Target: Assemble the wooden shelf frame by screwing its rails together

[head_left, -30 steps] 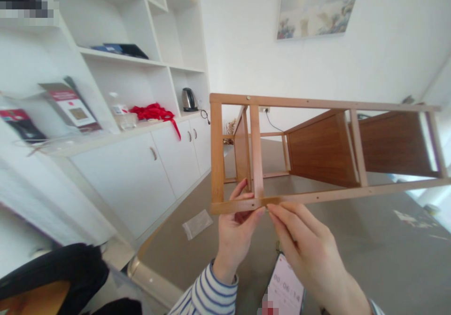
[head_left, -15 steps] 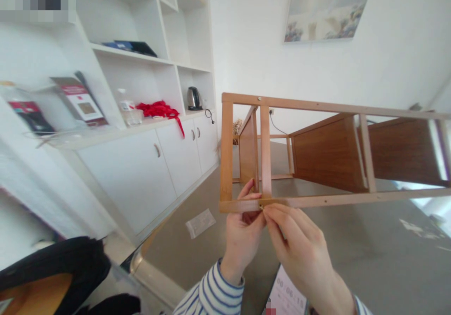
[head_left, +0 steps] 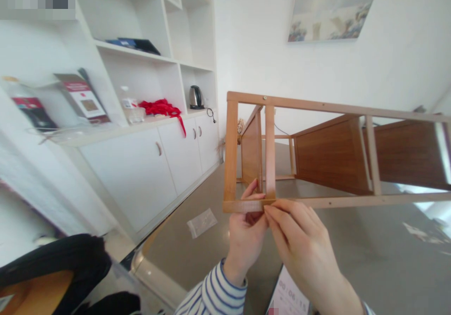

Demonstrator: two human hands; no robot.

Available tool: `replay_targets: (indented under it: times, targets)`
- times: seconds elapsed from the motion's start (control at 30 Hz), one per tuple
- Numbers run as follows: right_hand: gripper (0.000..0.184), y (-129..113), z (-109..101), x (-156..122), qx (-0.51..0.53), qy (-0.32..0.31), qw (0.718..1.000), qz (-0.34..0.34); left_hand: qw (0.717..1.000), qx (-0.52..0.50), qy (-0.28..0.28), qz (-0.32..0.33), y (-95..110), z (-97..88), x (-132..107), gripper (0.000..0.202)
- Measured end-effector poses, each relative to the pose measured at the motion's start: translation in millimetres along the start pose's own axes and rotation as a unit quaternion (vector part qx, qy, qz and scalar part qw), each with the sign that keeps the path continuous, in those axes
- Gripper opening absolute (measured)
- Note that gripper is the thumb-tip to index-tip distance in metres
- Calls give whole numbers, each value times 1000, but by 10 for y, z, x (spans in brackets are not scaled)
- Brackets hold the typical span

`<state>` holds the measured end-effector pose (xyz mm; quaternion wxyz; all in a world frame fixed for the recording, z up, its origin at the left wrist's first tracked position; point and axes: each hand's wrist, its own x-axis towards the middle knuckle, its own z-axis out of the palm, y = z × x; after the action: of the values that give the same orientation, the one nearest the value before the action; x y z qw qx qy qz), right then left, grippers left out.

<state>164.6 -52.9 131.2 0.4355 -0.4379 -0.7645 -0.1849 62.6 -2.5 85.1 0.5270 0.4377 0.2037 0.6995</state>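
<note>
A wooden shelf rack lies on its side, its open frame towards me and brown panels inside. My left hand is closed around the near lower rail close to the left corner, fingers behind it and thumb in front. My right hand pinches at the same rail, where a crossbar meets it. Its fingertips hide the small brass-coloured screw seen there a moment before. In the upper rail a similar screw sits above that crossbar. Small holes mark both rails farther right.
Under the rack is a grey-brown table with a clear plastic bag and a phone showing a timer. White cabinets with a kettle, red ribbon and bottles stand left. A black bag is at lower left.
The view has shifted slightly, so the rack appears a little farther right. My right fingertips now cover the screw, which showed between them before. Both hands stay at the same joint.
</note>
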Motion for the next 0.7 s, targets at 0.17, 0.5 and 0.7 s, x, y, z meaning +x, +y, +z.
replay_targets:
  times: [0.17,0.5,0.7]
  targets:
    - [13,-36,1,47,1,12,1000,18,1000,0,-4,7,1,-7,7,29]
    - [8,-65,-27,142,64,-70,981,168,1000,-25,-2,4,1,0,-9,29]
    - [7,-66,-5,110,67,-58,984,153,1000,-24,-5,3,-10,-10,2,28]
